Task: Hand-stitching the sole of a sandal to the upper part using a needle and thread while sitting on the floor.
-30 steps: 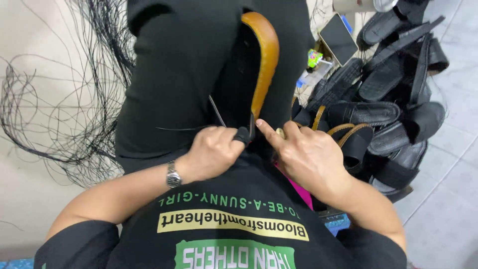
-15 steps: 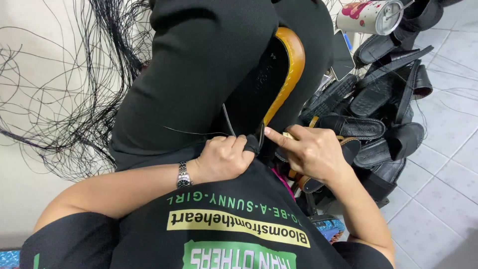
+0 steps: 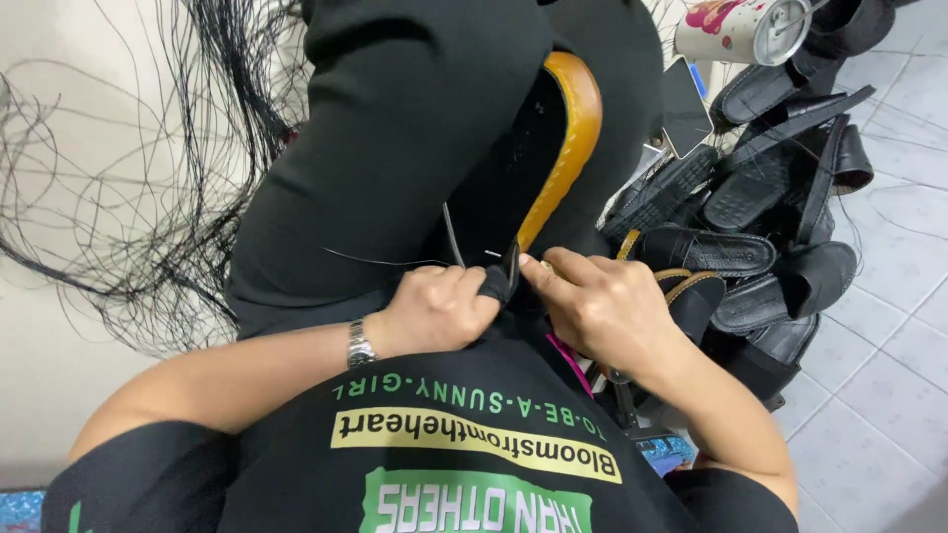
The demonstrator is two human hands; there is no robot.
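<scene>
A sandal sole with a tan rim point(image 3: 578, 128) stands on edge between my black-trousered knees. At its lower end sits a short black strap point(image 3: 509, 271). My left hand point(image 3: 434, 311), with a wristwatch point(image 3: 360, 345) on it, is closed beside the strap. A thin metal needle point(image 3: 452, 232) sticks up from its fingers, and a black thread trails off to the left. My right hand point(image 3: 602, 306) pinches the strap from the right with thumb and forefinger.
A pile of black sandals and straps point(image 3: 770, 227) lies on the tiled floor at right. A phone point(image 3: 683, 107) and a patterned cup point(image 3: 736, 25) are behind it. A tangle of long black threads point(image 3: 148, 227) spreads over the floor at left.
Both hands stay at the strap. My right forefinger has closed in against the strap, and the needle stands a little more upright. My view has shifted slightly.
</scene>
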